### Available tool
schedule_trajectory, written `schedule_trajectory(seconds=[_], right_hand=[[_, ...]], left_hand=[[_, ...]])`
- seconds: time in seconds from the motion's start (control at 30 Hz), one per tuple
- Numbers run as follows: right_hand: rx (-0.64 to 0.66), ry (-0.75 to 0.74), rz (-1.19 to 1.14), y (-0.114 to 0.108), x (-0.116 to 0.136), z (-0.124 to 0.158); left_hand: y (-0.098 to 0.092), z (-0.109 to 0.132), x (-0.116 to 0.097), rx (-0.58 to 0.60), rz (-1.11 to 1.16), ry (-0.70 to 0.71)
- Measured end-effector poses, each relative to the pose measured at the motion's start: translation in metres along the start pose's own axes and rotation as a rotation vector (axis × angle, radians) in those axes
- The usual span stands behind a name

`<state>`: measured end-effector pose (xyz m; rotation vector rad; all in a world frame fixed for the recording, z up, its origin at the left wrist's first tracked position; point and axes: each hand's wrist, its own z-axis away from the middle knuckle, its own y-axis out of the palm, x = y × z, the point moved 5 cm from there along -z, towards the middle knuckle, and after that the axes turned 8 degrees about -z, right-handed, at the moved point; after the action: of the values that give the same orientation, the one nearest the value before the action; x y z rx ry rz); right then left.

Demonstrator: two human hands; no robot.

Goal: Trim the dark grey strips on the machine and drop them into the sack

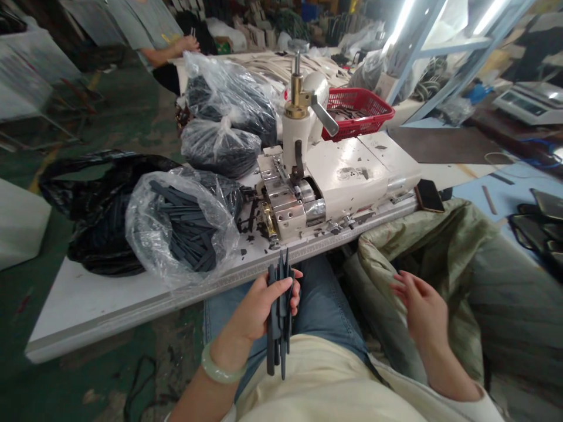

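Observation:
My left hand (259, 302), with a pale green bangle at the wrist, grips a bundle of dark strips (280, 316) upright above my lap. Its thumb lies across the front of them. Over the mouth of an olive woven sack (422, 240), to the right, is my right hand (422, 305); its fingers are loosely extended and nothing shows in them. Beyond the left hand stands a cream machine (292, 193) with a metal roller and a lever. A clear plastic bag (180, 228) full of similar dark strips lies open on the table's left side.
A black plastic bag (105, 217) sits at the far left of the white table (88, 310). Tied clear bags (224, 140) and a red basket (356, 114) are behind. A phone (428, 195) lies at the table's right end. Another person (149, 35) stands at the back left.

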<state>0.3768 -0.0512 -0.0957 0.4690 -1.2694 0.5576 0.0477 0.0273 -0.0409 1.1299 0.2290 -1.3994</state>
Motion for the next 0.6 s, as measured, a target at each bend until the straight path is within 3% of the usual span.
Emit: schedule_trajectory(seconds=[0.1,0.13,0.23,0.37,0.6], right_hand=[[0.64,0.001,0.119,0.1,0.016,0.065],[0.787,-0.014,0.135,0.127,0.021,0.085],[1.024,-0.109,0.198,0.183,0.031,0.122],[1.127,-0.056,0.179,0.212,0.025,0.127],[0.802,0.139,-0.344,0.205,0.025,0.089]], left_hand=[[0.002,0.0,0.003,-0.045,-0.063,-0.005],[0.002,0.002,0.004,-0.068,-0.094,-0.002],[0.0,0.007,0.003,-0.128,-0.178,0.024],[-0.011,0.016,0.002,-0.204,-0.16,0.01],[-0.025,0.02,-0.006,-0.201,-0.091,0.048]])
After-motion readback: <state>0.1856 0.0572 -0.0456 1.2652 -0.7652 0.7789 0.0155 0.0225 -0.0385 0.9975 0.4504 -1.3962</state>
